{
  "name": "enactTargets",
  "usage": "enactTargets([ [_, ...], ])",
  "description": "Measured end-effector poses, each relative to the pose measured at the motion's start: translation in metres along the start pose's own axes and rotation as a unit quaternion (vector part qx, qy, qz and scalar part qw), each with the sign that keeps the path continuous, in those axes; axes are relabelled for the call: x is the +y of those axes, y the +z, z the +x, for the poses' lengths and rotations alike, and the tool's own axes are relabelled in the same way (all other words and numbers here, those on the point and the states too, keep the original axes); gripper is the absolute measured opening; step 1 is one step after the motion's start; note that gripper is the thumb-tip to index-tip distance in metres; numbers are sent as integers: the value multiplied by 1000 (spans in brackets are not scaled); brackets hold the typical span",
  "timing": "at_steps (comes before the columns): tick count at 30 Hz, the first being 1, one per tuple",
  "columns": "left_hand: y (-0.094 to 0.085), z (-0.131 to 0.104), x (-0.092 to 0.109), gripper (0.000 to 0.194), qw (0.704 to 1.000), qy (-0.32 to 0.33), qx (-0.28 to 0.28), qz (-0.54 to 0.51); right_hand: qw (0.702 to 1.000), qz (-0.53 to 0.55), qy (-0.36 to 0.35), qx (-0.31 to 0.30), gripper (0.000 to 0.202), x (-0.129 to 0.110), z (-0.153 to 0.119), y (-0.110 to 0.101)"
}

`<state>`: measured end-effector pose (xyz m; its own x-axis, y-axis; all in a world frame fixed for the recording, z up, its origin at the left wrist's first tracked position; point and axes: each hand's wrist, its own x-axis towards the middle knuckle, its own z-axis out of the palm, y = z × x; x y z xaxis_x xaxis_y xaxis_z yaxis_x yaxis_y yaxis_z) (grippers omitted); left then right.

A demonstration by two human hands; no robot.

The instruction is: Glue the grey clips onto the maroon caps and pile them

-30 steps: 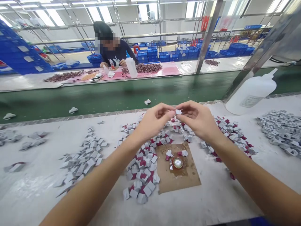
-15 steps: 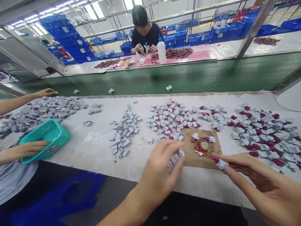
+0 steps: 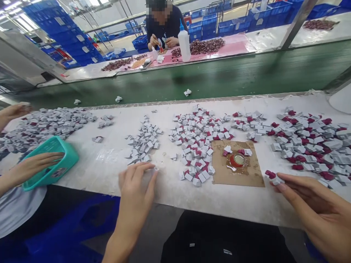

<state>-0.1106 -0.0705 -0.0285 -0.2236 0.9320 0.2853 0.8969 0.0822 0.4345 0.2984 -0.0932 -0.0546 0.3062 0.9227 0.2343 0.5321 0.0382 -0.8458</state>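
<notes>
My right hand (image 3: 309, 204), at the right, pinches a small grey piece with a dark-red part (image 3: 274, 177) between thumb and fingertips, just off the right edge of a brown cardboard sheet (image 3: 238, 179). On the cardboard, a round red-rimmed dish (image 3: 238, 159) sits amid wet, glossy liquid; two grey and red pieces lie beside it. My left hand (image 3: 137, 191) is at the near end of a pile of plain grey pieces (image 3: 148, 140). Its thumb and index tips nearly meet, with a small pale spot between them; what it holds I cannot make out.
Grey and red pieces form heaps left (image 3: 196, 146) and right (image 3: 315, 142) of the cardboard. A neighbour's hand rests in a teal basket (image 3: 72, 157) at the left. Behind runs a green conveyor (image 3: 219, 78); a person works across it, near a white bottle (image 3: 184, 45).
My left hand has moved left, from beside the cardboard to the plain grey pile. My right hand has drawn the grey and red piece rightward off the cardboard. The camera view has tipped down slightly.
</notes>
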Motion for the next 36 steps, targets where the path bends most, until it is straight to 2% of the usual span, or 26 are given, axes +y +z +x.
enactTargets([
  [3,4,0,10,32,977,-84,-81,-181,1000,15,2,-15,13,-17,9,6],
  [5,8,-1,13,35,956,-118,-103,-248,999,23,-4,-22,12,-25,14,10],
  [11,13,1,20,48,903,-182,-126,-368,998,56,-21,-32,13,-35,23,22],
  [15,9,5,28,57,869,-213,-186,-406,997,66,-19,-48,14,-36,30,28],
  [16,9,6,29,57,875,-207,-191,-394,996,63,-20,-52,14,-37,32,29],
  [18,9,6,30,51,918,-168,-159,-324,997,53,-26,-55,12,-39,35,30],
  [20,12,7,29,42,968,-97,-99,-209,997,45,-35,-57,11,-42,38,30],
  [22,17,8,24,35,993,-14,-59,-102,996,42,-42,-62,12,-45,39,30],
  [25,25,10,13,31,996,76,-46,-6,995,33,-51,-73,14,-49,39,31],
  [27,27,12,4,29,994,97,-43,16,995,23,-58,-79,14,-50,40,32],
  [30,22,16,-7,28,991,108,-78,-20,993,1,-80,-87,13,-51,44,33],
  [33,14,21,-11,28,976,162,-139,-45,991,-11,-99,-86,12,-53,47,35],
  [36,10,25,-13,22,971,187,-140,-41,990,-18,-108,-84,13,-54,49,36],
])
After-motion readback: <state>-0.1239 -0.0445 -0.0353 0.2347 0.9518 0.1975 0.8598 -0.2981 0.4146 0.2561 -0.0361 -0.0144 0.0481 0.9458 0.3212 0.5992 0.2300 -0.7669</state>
